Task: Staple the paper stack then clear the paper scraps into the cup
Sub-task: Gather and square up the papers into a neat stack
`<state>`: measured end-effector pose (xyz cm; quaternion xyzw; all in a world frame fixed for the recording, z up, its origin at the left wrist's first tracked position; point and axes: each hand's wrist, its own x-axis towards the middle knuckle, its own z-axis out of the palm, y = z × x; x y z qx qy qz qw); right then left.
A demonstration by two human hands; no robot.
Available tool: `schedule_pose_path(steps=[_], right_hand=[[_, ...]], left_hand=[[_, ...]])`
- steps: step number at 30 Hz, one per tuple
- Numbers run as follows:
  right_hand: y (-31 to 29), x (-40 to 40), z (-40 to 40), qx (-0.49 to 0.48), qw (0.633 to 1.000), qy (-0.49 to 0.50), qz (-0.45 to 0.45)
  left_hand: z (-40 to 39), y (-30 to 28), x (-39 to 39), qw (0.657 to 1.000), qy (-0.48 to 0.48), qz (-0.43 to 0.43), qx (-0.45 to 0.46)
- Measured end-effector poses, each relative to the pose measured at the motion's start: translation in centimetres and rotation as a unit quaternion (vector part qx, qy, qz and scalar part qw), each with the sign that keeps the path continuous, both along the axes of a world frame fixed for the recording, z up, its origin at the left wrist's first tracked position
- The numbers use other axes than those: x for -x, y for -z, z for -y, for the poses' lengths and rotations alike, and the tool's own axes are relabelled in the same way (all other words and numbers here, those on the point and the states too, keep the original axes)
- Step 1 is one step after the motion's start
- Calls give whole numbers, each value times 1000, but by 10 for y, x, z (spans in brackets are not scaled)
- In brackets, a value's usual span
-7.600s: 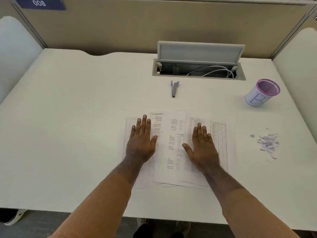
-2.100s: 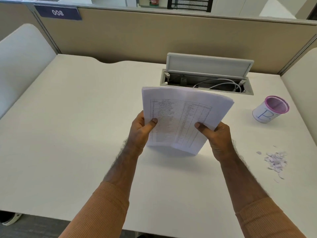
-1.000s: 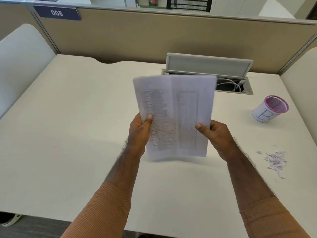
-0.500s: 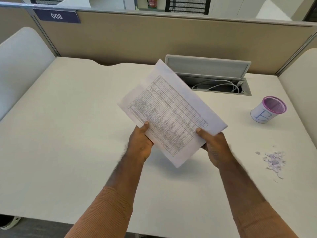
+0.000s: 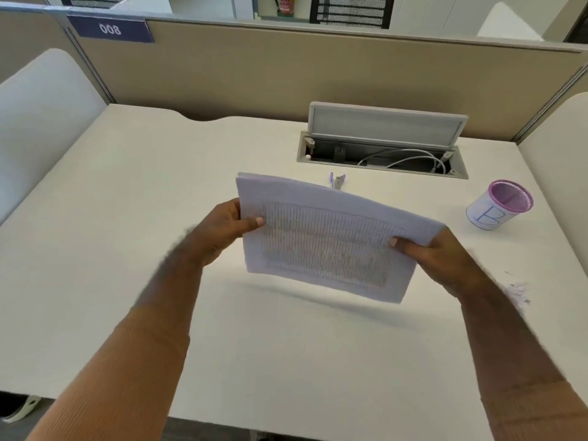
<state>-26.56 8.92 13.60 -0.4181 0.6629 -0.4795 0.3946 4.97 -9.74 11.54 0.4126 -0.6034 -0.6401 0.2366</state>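
At eleven o'clock, a dark plate (image 5: 110, 29) on the partition reads "008". At three o'clock, the cup (image 5: 496, 205) bears a handwritten "B". The paper stack (image 5: 327, 240) carries a printed table, apparently too blurred to read.

Both hands raised, gripping.
Left hand (image 5: 222, 227) and right hand (image 5: 442, 259) pinch with thumbs forward, forearms converging.

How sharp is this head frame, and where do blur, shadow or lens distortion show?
Head view: motion blur smears the left hand, the right hand and the print on the paper stack; the cup and stapler stay fairly crisp. A soft shadow lies on the desk under the stack. Wide-angle bending curves the partition top; no strong glare.
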Motion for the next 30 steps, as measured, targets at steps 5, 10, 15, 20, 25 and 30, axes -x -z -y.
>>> schedule_pose_path(steps=[5, 10, 15, 20, 25, 30], right_hand=[[13, -8, -4, 23, 997, 56, -44], [45, -16, -11, -8, 995, 101, 12], [54, -24, -8, -7, 990, 138, 23], [54, -24, -5, -2, 991, 132, 21], [58, -23, -5, -10, 991, 129, 18], [59, -24, -6, -4, 991, 127, 32]], left_hand=[[-9, 17, 7, 998, -62, 10, 13], [-25, 39, 12, 997, -64, 40, 7], [-30, 43, 17, 996, -83, 35, 23], [-31, 45, 18, 995, -91, 22, 22], [-32, 49, 20, 995, -92, 20, 27], [-32, 54, 19, 996, -87, 20, 9]])
